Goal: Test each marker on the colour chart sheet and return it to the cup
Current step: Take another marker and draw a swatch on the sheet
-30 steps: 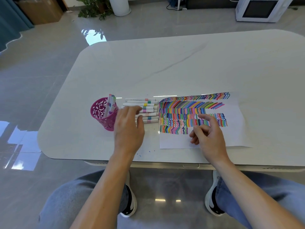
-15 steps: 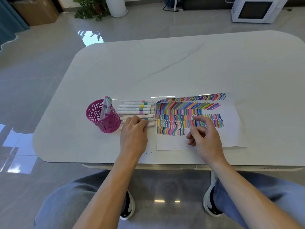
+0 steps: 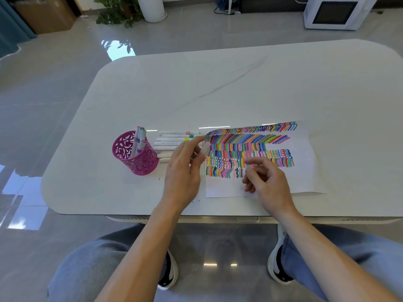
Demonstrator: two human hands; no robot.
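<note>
Four capped markers (image 3: pixel 139 139) stand in the pink perforated cup (image 3: pixel 136 154), which sits on the white table (image 3: pixel 239 83) left of everything else. Beside the cup we count about seven more markers in a row (image 3: pixel 172 140), lying flat and parallel; the nearer ones are partly hidden by the left hand (image 3: pixel 184 171), so we cannot fix the count. One colour chart sheet (image 3: pixel 303 171) lies right of the row, filled with some five bands of coloured strokes, its near portion blank.

We see the left hand raised over the near end of the row, palm turned inward, fingers extended. It pinches one pink-capped marker (image 3: pixel 205 148) between thumb and fingertips, the pale cap end showing at the sheet's left edge. The right hand (image 3: pixel 269 184) hovers over the sheet's lower left part, fingers loosely curled, index finger extended toward the strokes, holding nothing. Two forearms enter from below, above two knees and two shoes.
</note>
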